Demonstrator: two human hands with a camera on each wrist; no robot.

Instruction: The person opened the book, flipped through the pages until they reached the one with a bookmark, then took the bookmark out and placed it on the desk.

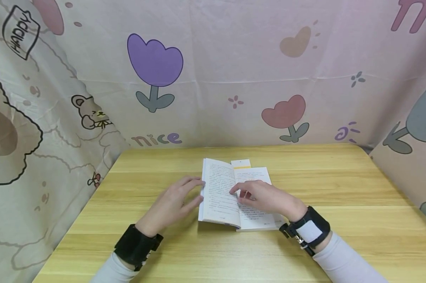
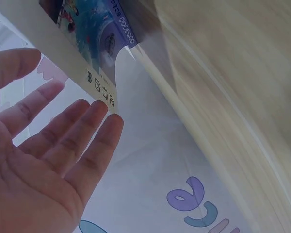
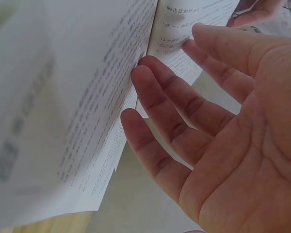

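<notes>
An open book [image 1: 218, 196] lies on the table, its left side raised and its pages printed with small text. At the raised outer edge, my left hand [image 1: 172, 202] has its fingertips on the book, fingers spread and nearly straight. The left wrist view shows the book's cover [image 2: 89, 36], with a blue picture and dark characters, right at these fingertips. My right hand [image 1: 262, 196] is over the right page, fingers loosely bent, with fingertips [image 3: 140, 73] at the fold between the pages. A white card with a yellow stripe [image 1: 240, 162] juts out past the book's top edge.
The wooden table [image 1: 340, 188] has its far edge along a patterned cloth [image 1: 216, 70] with flowers and letters. More cloth hangs at the left and right sides. Each wrist wears a black strap [image 1: 135, 244].
</notes>
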